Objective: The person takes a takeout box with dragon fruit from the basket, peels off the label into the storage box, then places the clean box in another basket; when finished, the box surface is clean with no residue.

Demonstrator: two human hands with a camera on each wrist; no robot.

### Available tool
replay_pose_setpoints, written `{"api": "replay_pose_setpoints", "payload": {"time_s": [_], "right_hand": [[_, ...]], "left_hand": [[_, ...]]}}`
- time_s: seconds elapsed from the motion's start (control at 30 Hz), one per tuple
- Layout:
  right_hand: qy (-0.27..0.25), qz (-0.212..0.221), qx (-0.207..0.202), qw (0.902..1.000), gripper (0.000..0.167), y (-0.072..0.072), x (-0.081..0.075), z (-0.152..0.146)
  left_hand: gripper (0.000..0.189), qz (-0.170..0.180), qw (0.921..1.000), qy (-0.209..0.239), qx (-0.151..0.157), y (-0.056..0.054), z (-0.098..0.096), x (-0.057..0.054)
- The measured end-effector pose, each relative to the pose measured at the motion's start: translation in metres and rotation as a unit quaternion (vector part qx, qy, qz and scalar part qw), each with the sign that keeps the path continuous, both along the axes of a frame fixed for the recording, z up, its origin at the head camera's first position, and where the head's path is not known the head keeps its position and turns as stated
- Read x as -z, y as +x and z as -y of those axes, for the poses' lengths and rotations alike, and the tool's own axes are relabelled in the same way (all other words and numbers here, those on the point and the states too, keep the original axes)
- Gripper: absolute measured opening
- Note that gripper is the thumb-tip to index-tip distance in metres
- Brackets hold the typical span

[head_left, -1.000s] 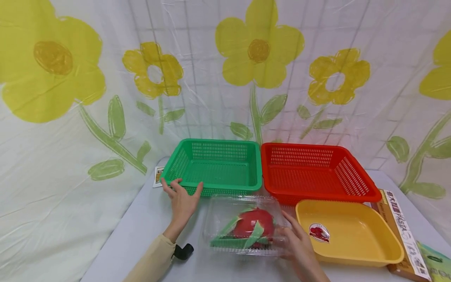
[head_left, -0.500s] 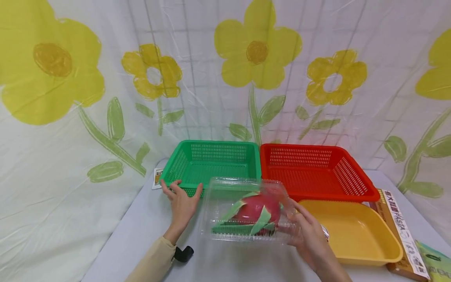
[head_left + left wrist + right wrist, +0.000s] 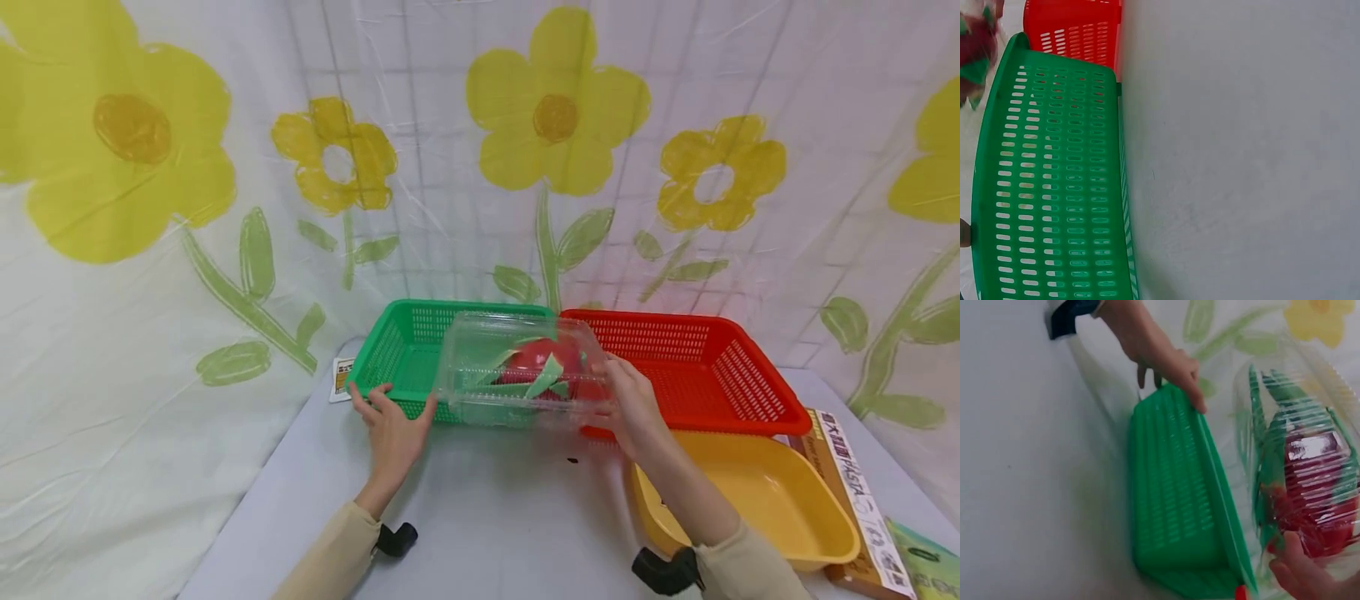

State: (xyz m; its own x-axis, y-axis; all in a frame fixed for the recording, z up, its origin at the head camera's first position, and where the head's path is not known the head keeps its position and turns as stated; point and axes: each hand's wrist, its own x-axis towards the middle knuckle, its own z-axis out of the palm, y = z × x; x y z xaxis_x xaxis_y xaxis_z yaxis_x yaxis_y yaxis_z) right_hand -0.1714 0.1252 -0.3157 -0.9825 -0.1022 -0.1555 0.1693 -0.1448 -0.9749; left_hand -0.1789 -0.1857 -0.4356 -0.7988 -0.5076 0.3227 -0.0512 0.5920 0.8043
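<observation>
A clear plastic clamshell box (image 3: pixel 467 367) with a red, green-leaved dragon fruit (image 3: pixel 534 358) inside hovers above the green basket's (image 3: pixel 397 337) near rim, overlapping the basket in the head view. My right hand (image 3: pixel 632 404) grips its right end; the thumb shows against the plastic in the right wrist view. At the basket's near left corner, my left hand (image 3: pixel 396 433) touches the rim with its fingers spread. The left wrist view has the green basket's perforated wall (image 3: pixel 1060 187) close up, with one fingertip at the rim.
A red basket (image 3: pixel 675 375) adjoins the green one on the right. In front of it lies a yellow tray (image 3: pixel 738 475), partly behind my right forearm. A pasta box (image 3: pixel 855 500) and a green packet (image 3: pixel 926 554) lie further right. A card (image 3: pixel 341 379) peeks out at far left.
My right hand has raised the clamshell box from near the table and carried it forward over the green basket's near side. The left hand has stayed at the basket's corner.
</observation>
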Motion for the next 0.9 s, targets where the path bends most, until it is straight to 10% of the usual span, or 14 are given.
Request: {"api": "replay_pose_setpoints", "payload": {"time_s": [0.2,0.6,0.9], "right_hand": [[-0.021,0.007,0.026,0.9994,0.026,-0.047,-0.003,0.025],[0.085,0.022,0.048,0.995,0.08,-0.125,0.008,0.082],[0.172,0.004,0.002,0.9851,0.082,-0.152,0.022,0.12]], "left_hand": [[0.079,0.005,0.9999,0.012,-0.001,-0.002,0.0,0.003],[0.076,-0.003,1.0,0.001,-0.003,0.003,-0.006,0.006],[0.073,-0.016,0.9997,-0.006,-0.017,-0.001,-0.002,0.001]]}}
